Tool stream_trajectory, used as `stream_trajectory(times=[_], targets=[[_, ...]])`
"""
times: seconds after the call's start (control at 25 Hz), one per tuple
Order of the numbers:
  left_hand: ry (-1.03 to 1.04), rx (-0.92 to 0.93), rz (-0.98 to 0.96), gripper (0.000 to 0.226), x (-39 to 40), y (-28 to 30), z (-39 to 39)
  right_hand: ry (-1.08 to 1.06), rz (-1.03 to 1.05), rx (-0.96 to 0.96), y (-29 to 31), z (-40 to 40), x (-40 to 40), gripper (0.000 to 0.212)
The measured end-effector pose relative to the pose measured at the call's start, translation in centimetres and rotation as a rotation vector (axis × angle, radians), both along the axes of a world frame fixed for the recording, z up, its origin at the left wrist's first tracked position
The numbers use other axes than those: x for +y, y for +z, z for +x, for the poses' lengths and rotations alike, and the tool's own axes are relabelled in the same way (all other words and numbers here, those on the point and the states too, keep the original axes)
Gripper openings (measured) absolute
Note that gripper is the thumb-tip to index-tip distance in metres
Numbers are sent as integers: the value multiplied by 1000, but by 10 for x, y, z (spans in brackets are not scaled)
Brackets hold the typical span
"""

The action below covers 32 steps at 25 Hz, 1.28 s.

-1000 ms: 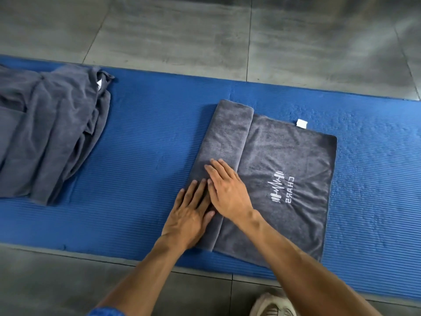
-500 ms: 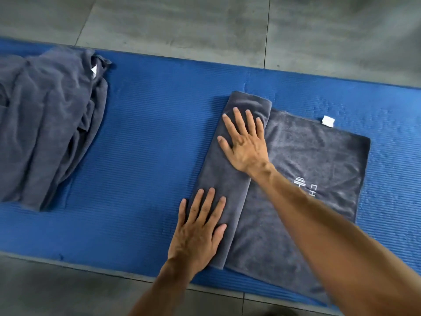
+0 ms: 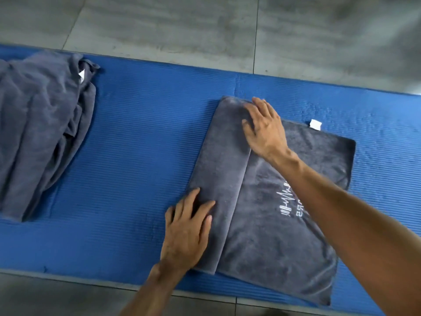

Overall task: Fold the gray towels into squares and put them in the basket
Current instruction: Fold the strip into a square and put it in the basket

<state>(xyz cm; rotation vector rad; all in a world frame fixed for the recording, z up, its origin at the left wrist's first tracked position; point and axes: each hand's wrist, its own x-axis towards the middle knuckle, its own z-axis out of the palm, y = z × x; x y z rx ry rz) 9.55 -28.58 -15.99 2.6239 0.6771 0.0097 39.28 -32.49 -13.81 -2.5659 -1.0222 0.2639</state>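
Note:
A gray towel [image 3: 273, 236] with a white logo and a white tag lies flat on the blue mat [image 3: 141, 156], its left part folded over into a narrow strip [image 3: 223, 160]. My left hand [image 3: 185, 233] presses flat on the near end of that strip, fingers spread. My right hand [image 3: 264, 128] lies flat on the strip's far end, fingertips near the far edge. A crumpled pile of gray towels [image 3: 38, 133] sits on the mat at the far left. No basket is in view.
The mat lies on a gray tiled floor [image 3: 205, 26], which shows beyond the mat and along the near edge. Bare blue mat separates the pile from the folded towel.
My right hand has slid away from me along the folded strip, from beside my left hand to the far end. My left hand has stayed pressing the near end.

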Motion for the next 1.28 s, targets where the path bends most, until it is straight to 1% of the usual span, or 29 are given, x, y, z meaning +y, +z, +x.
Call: stream_trajectory(times=[0.04,0.08,0.16,0.2,0.28,0.32,0.36,0.4,0.44,0.52,0.6,0.64,0.8,0.96,1.04,1.08,1.16,1.2,1.24,1.28], targets=[[111,-70,-50,35,2,2,7,-29,26,-80,3,-8,-18,46],[224,-127,-111,37,4,5,14,-63,52,-99,4,-21,-35,43],[361,-146,-195,52,5,9,27,-157,34,-66,0,-46,-70,33],[401,-106,-226,59,7,13,32,-236,-11,-41,-4,-56,-84,29],[517,29,-339,61,14,19,42,-418,-89,9,-9,-65,-107,29],[578,102,-401,58,20,21,46,-452,-106,17,-12,-66,-116,31],[608,152,-443,54,26,23,50,-430,-117,2,-14,-66,-126,33],[607,162,-469,50,32,25,54,-398,-136,-21,-16,-64,-136,36],[596,126,-492,44,36,31,60,-405,-151,-32,-17,-58,-146,41],[554,8,-569,32,39,38,75,-595,-155,18,-14,-40,-166,50],[452,-11,-584,30,39,39,89,-787,-137,118,-9,-22,-185,48],[411,1,-575,28,38,36,94,-810,-126,154,-7,-15,-191,45],[428,-17,-589,31,42,29,97,-727,-20,218,-2,5,-194,45],[477,-93,-567,37,44,32,90,-662,93,290,3,33,-189,60],[490,-95,-581,45,45,34,90,-609,94,326,7,46,-181,63],[501,-77,-598,52,44,37,90,-602,49,299,10,48,-175,61],[554,-25,-615,64,42,41,85,-597,-82,154,20,34,-160,56],[585,8,-613,66,42,42,80,-559,-68,92,24,18,-149,52],[611,43,-604,65,43,41,74,-475,12,62,26,-5,-136,46],[623,76,-588,61,43,39,67,-355,116,81,26,-32,-123,39]])
